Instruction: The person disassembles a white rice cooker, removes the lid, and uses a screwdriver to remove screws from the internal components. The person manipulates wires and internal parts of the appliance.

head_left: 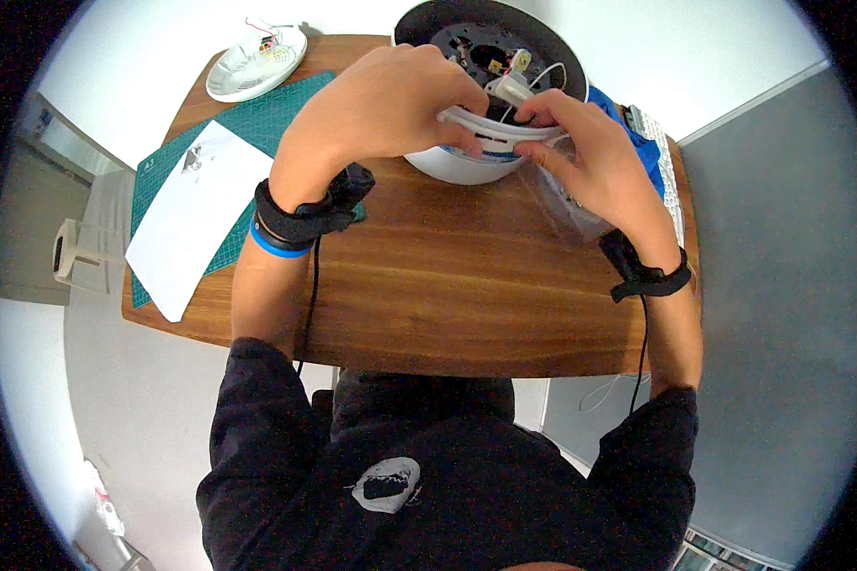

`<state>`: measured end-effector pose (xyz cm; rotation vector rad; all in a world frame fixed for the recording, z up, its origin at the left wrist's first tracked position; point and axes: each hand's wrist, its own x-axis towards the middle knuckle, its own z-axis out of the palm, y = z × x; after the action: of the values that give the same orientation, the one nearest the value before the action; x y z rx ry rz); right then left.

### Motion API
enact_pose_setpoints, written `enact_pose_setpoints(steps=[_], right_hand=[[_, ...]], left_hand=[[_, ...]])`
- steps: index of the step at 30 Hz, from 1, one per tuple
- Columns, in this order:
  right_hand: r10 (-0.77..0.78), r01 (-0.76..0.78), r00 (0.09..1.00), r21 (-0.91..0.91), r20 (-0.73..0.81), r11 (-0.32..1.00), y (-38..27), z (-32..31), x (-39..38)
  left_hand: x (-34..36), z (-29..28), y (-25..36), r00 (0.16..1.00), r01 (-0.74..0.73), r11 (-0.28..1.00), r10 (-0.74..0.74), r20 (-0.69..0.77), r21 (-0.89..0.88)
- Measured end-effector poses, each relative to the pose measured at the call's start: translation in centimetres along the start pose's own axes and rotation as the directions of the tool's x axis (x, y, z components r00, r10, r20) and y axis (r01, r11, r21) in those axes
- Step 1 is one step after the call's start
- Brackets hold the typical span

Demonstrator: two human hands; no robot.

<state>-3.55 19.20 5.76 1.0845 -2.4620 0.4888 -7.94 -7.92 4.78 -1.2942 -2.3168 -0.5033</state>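
My left hand [381, 105] and my right hand [590, 162] both pinch a white curved plastic piece [493, 128], one at each end, over the near rim of a round white housing [457, 169]. The housing has a dark interior [467, 38] with small components and wires. A white connector with a cable [509, 88] sits just behind the held piece, between my hands. A clear plastic bag [567, 214] lies below my right hand. Both wrists wear black straps, each with a cord hanging down.
The wooden table [467, 295] carries a green cutting mat [157, 162] under a white paper sheet [195, 228], a white dish [257, 71] with a small wired part, blue fabric [646, 152] and a white keyboard [671, 195]. A grey panel [781, 285] stands at the right.
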Motion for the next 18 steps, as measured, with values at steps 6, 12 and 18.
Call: enact_pose_setpoints(steps=[6,12,18], right_hand=[[0.065,-0.065,0.996,-0.012,0.061,0.998,-1.0,0.2,-0.9],[-0.097,0.1,0.995,-0.187,0.02,0.977,-1.7,0.7,-1.0],[-0.04,0.022,0.995,-0.201,-0.087,0.979,-1.3,2.2,-0.7]], left_hand=[[-0.2,-0.2,0.6,0.996,0.008,0.993,0.004,0.093,-0.12],[-0.3,-0.3,1.4,0.984,-0.013,0.992,0.036,0.175,-0.128],[-0.1,-0.5,1.2,0.991,-0.006,1.0,0.002,0.131,0.028]])
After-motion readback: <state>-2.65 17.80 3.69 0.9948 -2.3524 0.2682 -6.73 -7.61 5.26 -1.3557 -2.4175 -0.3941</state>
